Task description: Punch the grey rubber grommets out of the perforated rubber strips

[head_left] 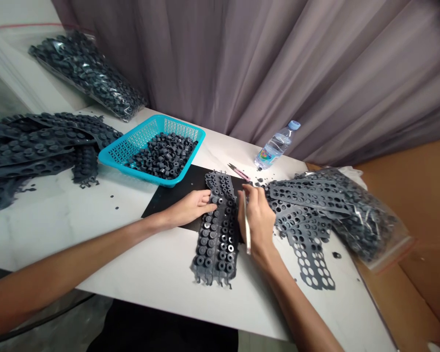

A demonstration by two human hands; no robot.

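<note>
A dark grey moulded rubber sheet (209,244) with rows of round, ring-like parts lies lengthwise before me, its upper part over a black mat (165,199). My left hand (194,208) grips its left edge, thumb over the top and fingers bent. At the opposite edge, my right hand (257,215) is closed around a slim, pale tool (247,227), possibly tweezers; its tip is hidden. To the right lies a pile of punched-out rubber sheets (311,195) full of round holes. Loose round parts (168,154) fill the bottom of a blue plastic basket (112,159) beyond my left hand.
More moulded sheets (40,142) are heaped at the left. A bag of parts (88,73) leans at the back left, another bag (366,225) lies at the right edge. Small pink-handled snips (239,172) and a water bottle (275,146) sit near the curtain (212,63).
</note>
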